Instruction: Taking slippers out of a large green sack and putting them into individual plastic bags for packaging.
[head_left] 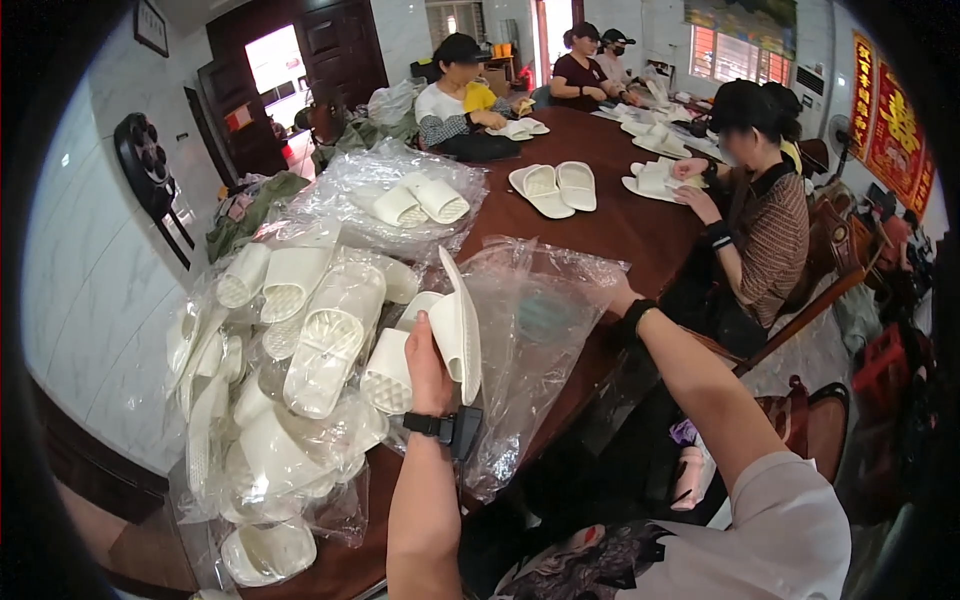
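My left hand (pixel 428 370) is closed on a pair of cream slide slippers (pixel 460 330), one standing on edge with its sole facing right, the other beside it. Between my hands spreads a clear plastic bag (pixel 535 340), its near part hanging over the table's edge. With my arm stretched out to the right, my right hand (pixel 618 296) grips the bag's far right corner; its fingertips are partly hidden by the film. Left of my left hand lies a heap of cream slippers (pixel 335 325), many of them in clear plastic bags.
The brown table (pixel 530 232) carries another pair of slippers (pixel 556 188) and a bagged pair (pixel 420 200) at the far left. A co-worker (pixel 755 200) sits on the right, handling slippers (pixel 658 178). More people sit along the far side. A wooden chair (pixel 815 320) stands at right.
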